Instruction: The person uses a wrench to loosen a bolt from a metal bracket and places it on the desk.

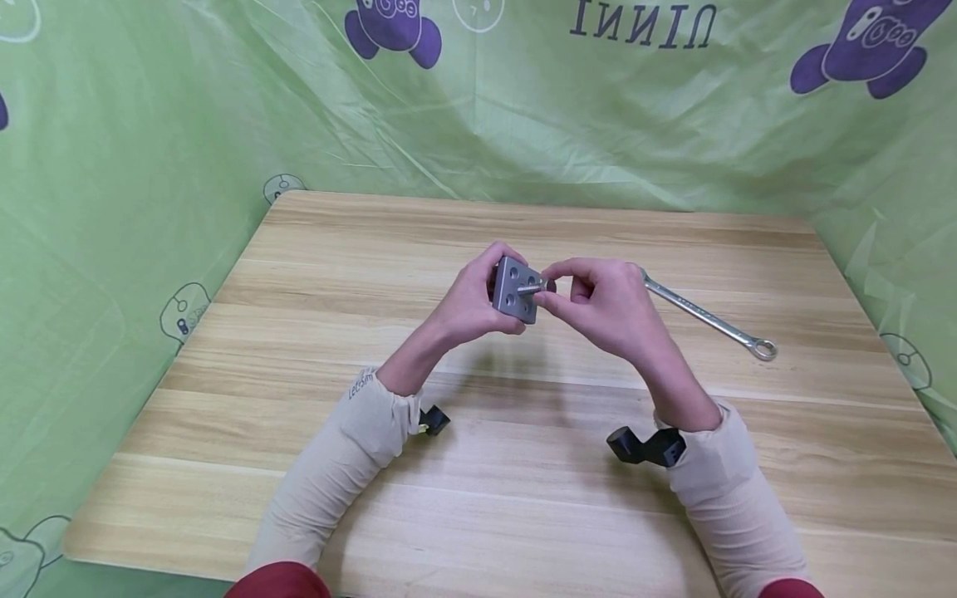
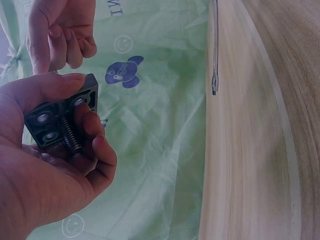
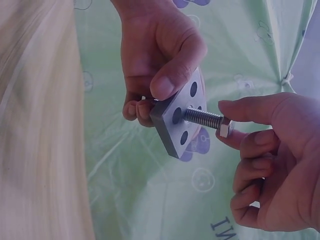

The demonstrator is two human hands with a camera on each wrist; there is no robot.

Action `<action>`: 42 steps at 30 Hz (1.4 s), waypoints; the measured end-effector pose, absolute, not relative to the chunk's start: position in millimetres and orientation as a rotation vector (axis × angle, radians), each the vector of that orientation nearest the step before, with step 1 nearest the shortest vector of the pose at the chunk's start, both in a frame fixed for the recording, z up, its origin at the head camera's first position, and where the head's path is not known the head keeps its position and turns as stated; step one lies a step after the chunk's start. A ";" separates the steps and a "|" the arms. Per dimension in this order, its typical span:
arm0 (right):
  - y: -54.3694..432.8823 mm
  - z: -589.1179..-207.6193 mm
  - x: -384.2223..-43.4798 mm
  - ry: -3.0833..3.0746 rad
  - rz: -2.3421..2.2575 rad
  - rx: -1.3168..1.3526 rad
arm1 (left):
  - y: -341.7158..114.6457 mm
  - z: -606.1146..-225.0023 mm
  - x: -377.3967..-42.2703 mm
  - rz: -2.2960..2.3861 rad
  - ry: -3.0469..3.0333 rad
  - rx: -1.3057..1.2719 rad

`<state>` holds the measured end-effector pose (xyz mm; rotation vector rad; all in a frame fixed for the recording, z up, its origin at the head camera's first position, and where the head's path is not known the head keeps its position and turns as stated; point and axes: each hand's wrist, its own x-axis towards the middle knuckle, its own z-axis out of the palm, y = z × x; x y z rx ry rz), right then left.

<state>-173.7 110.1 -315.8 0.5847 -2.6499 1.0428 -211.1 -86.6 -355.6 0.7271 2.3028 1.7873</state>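
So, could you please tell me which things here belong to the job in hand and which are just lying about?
In use:
metal block, held by the left hand
bolt, pinched by the right hand

Lying about:
wrench, untouched on the table

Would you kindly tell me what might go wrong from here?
The right grip pinches the bolt only at its head, so the bolt might slip or tilt as it is turned. The left grip holds the grey plate above the wooden table, so a loosened hold could let it drop. A threaded shaft stands close to the curled left fingers, which it might scrape.
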 end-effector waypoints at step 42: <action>113.5 -318.5 -181.1 -2.780 1.042 0.403 | -86.2 -355.7 -211.1 1.786 2.323 0.740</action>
